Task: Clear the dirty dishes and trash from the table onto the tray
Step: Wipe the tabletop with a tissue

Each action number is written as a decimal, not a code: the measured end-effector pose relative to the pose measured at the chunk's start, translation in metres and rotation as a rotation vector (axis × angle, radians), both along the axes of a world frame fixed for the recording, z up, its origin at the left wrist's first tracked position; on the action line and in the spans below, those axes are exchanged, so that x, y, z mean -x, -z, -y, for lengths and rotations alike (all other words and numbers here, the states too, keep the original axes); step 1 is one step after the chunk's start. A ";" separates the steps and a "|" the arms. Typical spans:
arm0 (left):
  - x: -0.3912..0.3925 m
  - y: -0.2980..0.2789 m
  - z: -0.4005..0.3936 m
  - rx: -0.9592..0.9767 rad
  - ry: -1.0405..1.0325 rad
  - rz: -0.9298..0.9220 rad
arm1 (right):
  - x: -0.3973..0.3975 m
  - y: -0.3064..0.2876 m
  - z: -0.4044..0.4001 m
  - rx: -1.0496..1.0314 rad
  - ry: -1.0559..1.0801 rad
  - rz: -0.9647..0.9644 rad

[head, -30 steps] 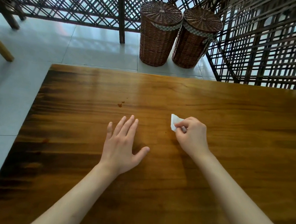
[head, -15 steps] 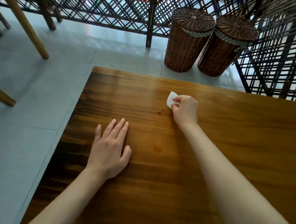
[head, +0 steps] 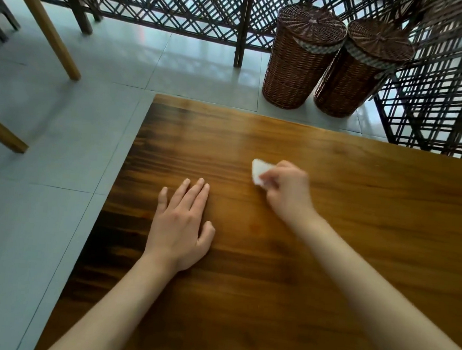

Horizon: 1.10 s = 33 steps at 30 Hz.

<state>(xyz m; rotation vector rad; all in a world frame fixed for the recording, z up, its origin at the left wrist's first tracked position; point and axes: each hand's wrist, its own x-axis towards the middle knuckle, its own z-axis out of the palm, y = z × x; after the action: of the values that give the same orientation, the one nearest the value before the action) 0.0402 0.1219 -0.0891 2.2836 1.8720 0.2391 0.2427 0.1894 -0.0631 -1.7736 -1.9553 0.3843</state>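
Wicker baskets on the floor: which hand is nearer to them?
Right. The right hand, pinching a white tissue, is farther up the table, toward the wicker baskets. The left hand lies flat, lower and farther left.

The right hand [head: 286, 191] is motion-blurred, and its curled fingers hide most of the white tissue [head: 258, 171] in its grip. The desk [head: 356, 238] runs off the right and bottom edges; both forearms are cut off below

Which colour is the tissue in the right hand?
White. The tissue shows best in the head view, pinched by the right hand.
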 end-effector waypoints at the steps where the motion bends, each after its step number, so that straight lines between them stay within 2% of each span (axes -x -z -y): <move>1: 0.000 0.000 0.000 -0.006 -0.002 0.003 | -0.008 -0.003 -0.015 -0.032 0.077 -0.004; 4: 0.000 0.001 -0.001 -0.011 -0.002 0.016 | -0.020 -0.004 -0.056 0.004 0.195 0.019; 7: 0.001 0.001 -0.002 -0.010 -0.005 0.035 | -0.003 0.005 -0.060 0.059 0.181 0.020; 11: 0.002 0.003 -0.002 -0.009 -0.008 0.013 | 0.020 0.009 -0.018 0.032 -0.024 0.065; 14: 0.001 0.003 -0.001 -0.003 -0.017 0.001 | 0.023 0.005 0.022 0.066 -0.186 0.017; 16: 0.000 0.002 0.000 -0.005 -0.017 0.001 | 0.014 -0.001 0.019 0.056 -0.154 -0.015; 18: 0.000 0.001 -0.001 -0.014 -0.021 0.008 | 0.005 -0.004 -0.003 0.012 -0.030 -0.017; 21: 0.000 0.001 -0.002 -0.023 -0.014 0.018 | 0.002 -0.002 -0.021 0.080 0.050 0.045; 28: 0.000 0.003 0.000 -0.028 -0.008 0.017 | 0.010 0.001 0.068 0.053 -0.272 0.023; 33: 0.000 0.005 -0.001 -0.041 -0.013 0.007 | 0.013 0.004 0.061 0.015 -0.112 0.031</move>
<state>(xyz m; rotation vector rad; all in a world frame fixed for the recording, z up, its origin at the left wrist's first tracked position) 0.0400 0.1228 -0.0942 2.2946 1.8962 0.2895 0.2293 0.1288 -0.0671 -1.6935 -2.0851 0.4123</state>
